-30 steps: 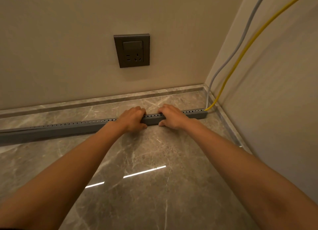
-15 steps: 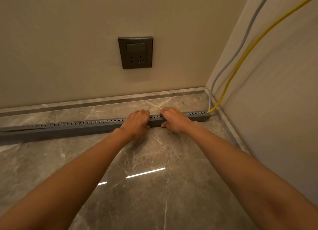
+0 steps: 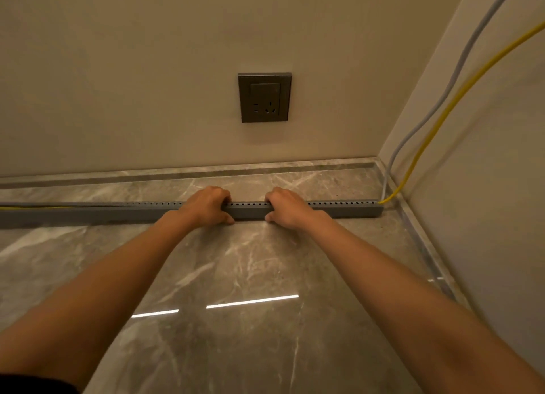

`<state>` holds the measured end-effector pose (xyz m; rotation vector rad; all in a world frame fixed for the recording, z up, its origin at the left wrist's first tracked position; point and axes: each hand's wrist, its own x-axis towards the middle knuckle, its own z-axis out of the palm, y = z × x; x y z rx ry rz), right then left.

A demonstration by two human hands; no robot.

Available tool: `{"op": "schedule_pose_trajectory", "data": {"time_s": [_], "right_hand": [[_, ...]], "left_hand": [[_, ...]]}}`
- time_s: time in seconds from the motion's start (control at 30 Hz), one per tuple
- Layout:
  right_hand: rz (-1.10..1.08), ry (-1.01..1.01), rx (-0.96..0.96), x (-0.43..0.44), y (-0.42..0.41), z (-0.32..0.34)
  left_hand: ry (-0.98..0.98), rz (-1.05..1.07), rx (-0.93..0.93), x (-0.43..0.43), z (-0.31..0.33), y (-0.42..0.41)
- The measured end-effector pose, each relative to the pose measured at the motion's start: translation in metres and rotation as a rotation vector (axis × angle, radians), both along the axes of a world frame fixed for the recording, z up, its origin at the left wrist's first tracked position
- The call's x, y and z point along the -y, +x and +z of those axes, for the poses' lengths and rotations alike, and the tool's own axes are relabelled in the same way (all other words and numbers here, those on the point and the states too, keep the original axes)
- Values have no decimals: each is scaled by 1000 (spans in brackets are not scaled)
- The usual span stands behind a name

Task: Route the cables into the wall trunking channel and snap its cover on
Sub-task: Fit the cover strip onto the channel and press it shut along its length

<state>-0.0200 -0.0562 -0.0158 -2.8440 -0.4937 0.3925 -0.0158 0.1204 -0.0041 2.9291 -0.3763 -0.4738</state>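
On trunking [image 3: 339, 209], 2 hands [image 3: 206, 205] seemingly clamped.

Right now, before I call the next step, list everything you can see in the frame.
trunking channel: one, grey, lying along the floor, right end by the corner
yellow cable: one, down the right wall into the trunking's right end; also showing at the far left end
grey cable: one, light grey, beside the yellow one, down to the corner
wall socket: one, dark grey, on the back wall
floor: grey marble, glossy
left hand: gripping the trunking
right hand: gripping the trunking just right of it
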Motion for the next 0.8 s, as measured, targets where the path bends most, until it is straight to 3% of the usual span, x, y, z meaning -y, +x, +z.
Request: {"op": "schedule_pose_trajectory", "data": {"time_s": [0.43, 0.63, 0.8], "right_hand": [[-69, -102, 120, -44, -11, 2], [-172, -126, 97, -56, -13, 1], [-154, -70, 34, -73, -10, -1]], "left_hand": [[-3, -214, 201, -10, -15, -7], [-119, -208, 115, -31, -16, 2], [-9, -150, 57, -65, -9, 11]]}}
